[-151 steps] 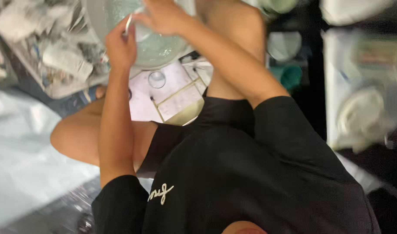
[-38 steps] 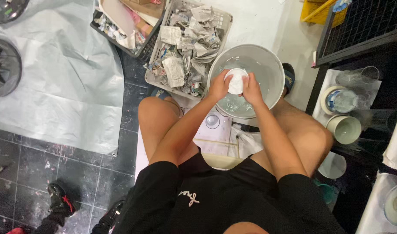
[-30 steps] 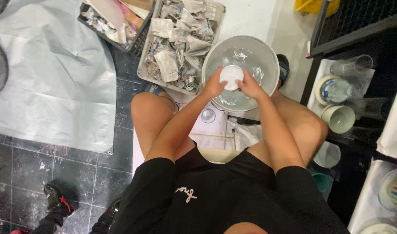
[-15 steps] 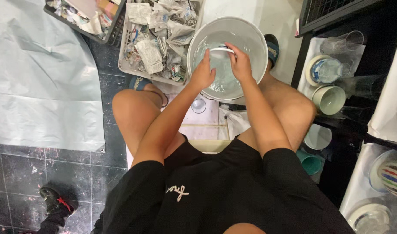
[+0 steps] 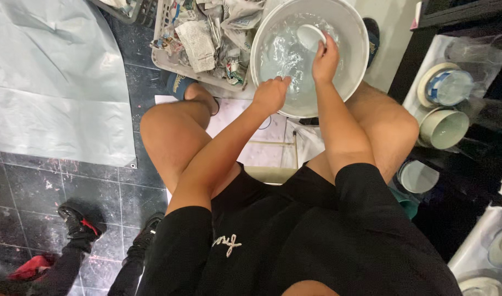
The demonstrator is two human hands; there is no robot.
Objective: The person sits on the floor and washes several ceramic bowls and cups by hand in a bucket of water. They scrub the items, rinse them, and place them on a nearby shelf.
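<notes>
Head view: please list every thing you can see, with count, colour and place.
basin: one, white, holding water, top centre
small dish: one, white, in the basin
tray of crumpled paper: one, grey, top left of basin
plastic sheet: one, pale blue-grey, floor at left
bowls: several, white and pale green, on the right
shoes: two, black, another person's, bottom left
left hand: at the basin rim
right hand: fingers holding the small dish
</notes>
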